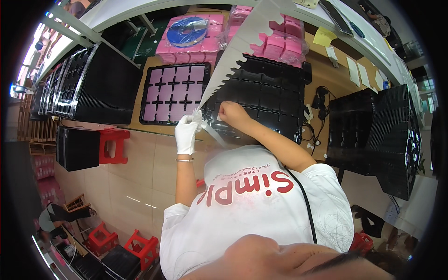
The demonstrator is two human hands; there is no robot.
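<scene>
My left hand (pixel 186 134), in a white glove, is closed at the lower, pointed end of a long white strip (pixel 235 51) with a jagged right edge. The strip runs up to the far edge of the view. My bare right hand (pixel 233 115) is closed over the near part of a black compartment tray (pixel 270 95). A small whitish bit shows at its fingertips, too small to name. A narrow translucent strip (pixel 214 134) slants down between my hands. Left of them lies a black tray (pixel 144 105) filled with pink pieces (pixel 176 97).
Pink packs (pixel 212 37) wrapped in clear film lie at the back, with a blue tape roll (pixel 186 31) on them. Tall stacks of black trays stand left (pixel 107 86) and right (pixel 396 140). Cables (pixel 320 105) lie right. A red stool (pixel 113 144) stands left; another person (pixel 49 219) is far behind.
</scene>
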